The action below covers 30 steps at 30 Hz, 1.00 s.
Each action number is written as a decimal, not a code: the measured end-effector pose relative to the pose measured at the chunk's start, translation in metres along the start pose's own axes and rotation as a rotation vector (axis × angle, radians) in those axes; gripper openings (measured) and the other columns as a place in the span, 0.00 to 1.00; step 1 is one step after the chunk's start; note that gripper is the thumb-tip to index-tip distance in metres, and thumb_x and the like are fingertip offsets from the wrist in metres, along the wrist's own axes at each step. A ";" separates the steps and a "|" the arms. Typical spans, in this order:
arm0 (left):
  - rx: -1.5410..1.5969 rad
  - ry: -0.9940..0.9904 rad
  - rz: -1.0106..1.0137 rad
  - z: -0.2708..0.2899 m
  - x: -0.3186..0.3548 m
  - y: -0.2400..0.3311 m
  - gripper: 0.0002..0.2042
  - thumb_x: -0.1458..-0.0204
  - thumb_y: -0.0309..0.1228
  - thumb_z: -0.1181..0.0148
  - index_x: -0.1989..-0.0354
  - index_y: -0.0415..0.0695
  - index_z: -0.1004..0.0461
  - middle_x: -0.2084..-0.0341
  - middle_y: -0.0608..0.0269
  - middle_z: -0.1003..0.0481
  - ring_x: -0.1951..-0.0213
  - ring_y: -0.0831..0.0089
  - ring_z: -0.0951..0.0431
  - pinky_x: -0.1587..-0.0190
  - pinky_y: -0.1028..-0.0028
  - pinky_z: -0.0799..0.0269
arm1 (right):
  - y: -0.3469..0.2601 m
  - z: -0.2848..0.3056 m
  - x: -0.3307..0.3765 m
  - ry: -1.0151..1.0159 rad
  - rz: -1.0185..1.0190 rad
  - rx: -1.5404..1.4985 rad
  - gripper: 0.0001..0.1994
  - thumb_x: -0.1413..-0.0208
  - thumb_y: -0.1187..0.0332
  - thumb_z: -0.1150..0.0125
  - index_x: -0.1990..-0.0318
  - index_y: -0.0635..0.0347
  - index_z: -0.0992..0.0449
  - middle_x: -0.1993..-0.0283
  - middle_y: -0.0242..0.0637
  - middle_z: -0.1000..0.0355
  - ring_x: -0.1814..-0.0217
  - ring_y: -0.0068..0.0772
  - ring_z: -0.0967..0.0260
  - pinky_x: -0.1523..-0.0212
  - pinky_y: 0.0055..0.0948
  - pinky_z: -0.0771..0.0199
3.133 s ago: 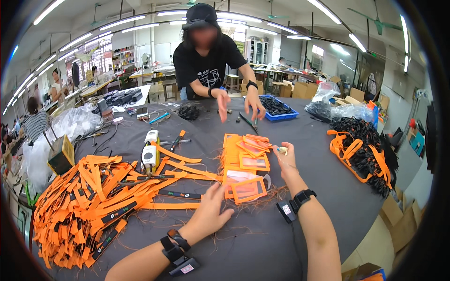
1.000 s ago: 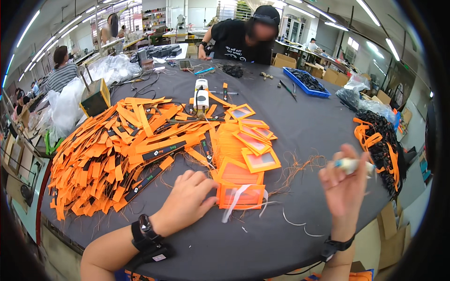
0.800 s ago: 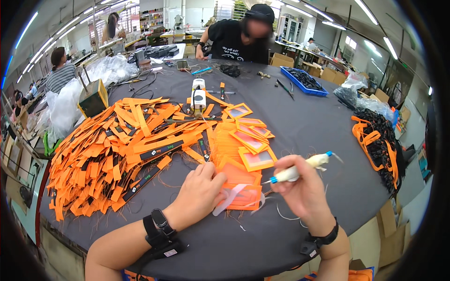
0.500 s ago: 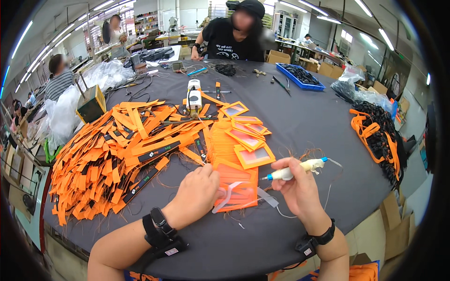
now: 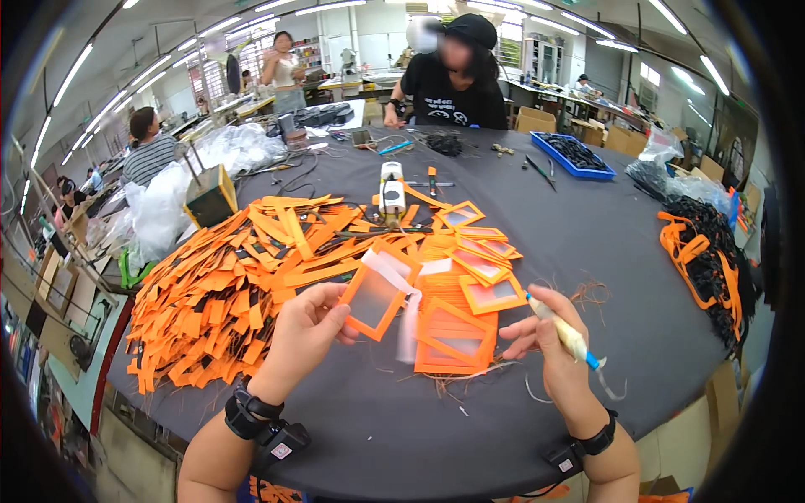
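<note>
My left hand (image 5: 303, 329) pinches an orange-bordered frame (image 5: 359, 315) with a clear window by its lower left edge, lifted off the table. A translucent strip (image 5: 406, 323) dangles from its upper right side. Beneath and right of it lies a stack of similar orange frames (image 5: 436, 359), the top one turned askew. My right hand (image 5: 553, 356) is closed around a corded pen-like tool (image 5: 563, 329) with a cream-wrapped body and blue ends. Its tip points up and left, apart from the frames. More windowed frames (image 5: 495, 295) lie fanned out beyond the stack.
A large heap of orange strips (image 5: 210, 302) fills the table's left side. Beyond stand a white device (image 5: 392, 193) and a yellow-black block (image 5: 211, 197). A blue tray (image 5: 579, 157) and black-orange straps (image 5: 704, 268) lie right. A co-worker (image 5: 457, 84) sits opposite.
My left hand has lifted a frame off the stack and moved left with it, the translucent strip hanging along. The tool's tip has swung upward. The whole view has shifted.
</note>
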State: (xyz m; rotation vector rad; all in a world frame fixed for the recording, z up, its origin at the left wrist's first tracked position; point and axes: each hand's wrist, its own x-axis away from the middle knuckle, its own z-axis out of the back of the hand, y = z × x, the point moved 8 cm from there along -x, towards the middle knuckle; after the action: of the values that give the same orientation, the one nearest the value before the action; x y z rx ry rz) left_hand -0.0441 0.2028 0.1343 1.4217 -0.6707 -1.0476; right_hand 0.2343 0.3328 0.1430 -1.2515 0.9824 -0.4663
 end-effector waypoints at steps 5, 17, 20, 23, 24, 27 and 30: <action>0.271 -0.019 0.175 0.002 0.024 -0.019 0.07 0.41 0.24 0.48 0.56 0.36 0.33 0.64 0.58 0.25 0.68 0.72 0.20 0.64 0.74 0.20 | 0.003 -0.023 0.003 -0.111 0.013 0.043 0.10 0.36 0.68 0.47 0.52 0.62 0.35 0.60 0.45 0.24 0.65 0.26 0.24 0.64 0.21 0.24; 1.011 -0.020 0.642 -0.033 0.111 -0.049 0.11 0.41 0.23 0.48 0.51 0.35 0.32 0.57 0.50 0.26 0.53 0.59 0.23 0.47 0.64 0.25 | 0.002 -0.119 0.020 -0.414 0.037 0.110 0.19 0.47 0.80 0.38 0.51 0.60 0.38 0.52 0.44 0.28 0.58 0.25 0.26 0.57 0.24 0.24; 0.994 -0.058 0.705 -0.056 0.123 -0.050 0.09 0.40 0.25 0.48 0.53 0.36 0.31 0.58 0.50 0.26 0.54 0.59 0.22 0.47 0.64 0.26 | 0.020 -0.136 0.023 -0.431 -0.030 0.014 0.18 0.46 0.79 0.38 0.51 0.60 0.39 0.58 0.39 0.30 0.64 0.21 0.29 0.61 0.21 0.25; 0.966 -0.097 0.699 -0.062 0.124 -0.060 0.09 0.41 0.26 0.46 0.53 0.39 0.30 0.58 0.52 0.25 0.56 0.62 0.22 0.50 0.66 0.25 | 0.030 -0.137 0.020 -0.381 -0.185 -0.083 0.17 0.44 0.78 0.40 0.51 0.59 0.40 0.63 0.34 0.32 0.66 0.19 0.30 0.64 0.19 0.26; 0.959 -0.100 0.689 -0.061 0.125 -0.063 0.09 0.41 0.26 0.46 0.53 0.40 0.30 0.58 0.52 0.25 0.57 0.63 0.22 0.50 0.66 0.25 | 0.030 -0.139 0.019 -0.392 -0.189 -0.079 0.17 0.44 0.79 0.41 0.52 0.58 0.40 0.63 0.34 0.32 0.67 0.19 0.31 0.65 0.19 0.26; 0.863 0.006 0.606 -0.048 0.120 -0.060 0.08 0.41 0.26 0.45 0.54 0.42 0.29 0.60 0.55 0.24 0.57 0.65 0.22 0.53 0.66 0.24 | 0.030 -0.136 0.016 -0.393 -0.190 -0.059 0.16 0.44 0.80 0.43 0.53 0.56 0.41 0.65 0.32 0.33 0.69 0.19 0.32 0.67 0.18 0.27; 0.716 0.068 0.539 -0.005 0.103 -0.063 0.06 0.39 0.30 0.48 0.56 0.44 0.28 0.64 0.60 0.23 0.64 0.69 0.21 0.62 0.69 0.24 | 0.028 -0.127 0.016 -0.394 -0.176 -0.047 0.16 0.44 0.81 0.43 0.53 0.56 0.41 0.67 0.30 0.34 0.70 0.18 0.34 0.68 0.18 0.28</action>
State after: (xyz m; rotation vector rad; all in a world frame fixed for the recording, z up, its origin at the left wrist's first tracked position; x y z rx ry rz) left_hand -0.0065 0.1241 0.0510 1.7158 -1.3743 -0.3290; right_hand 0.1329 0.2566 0.1110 -1.4128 0.5555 -0.3154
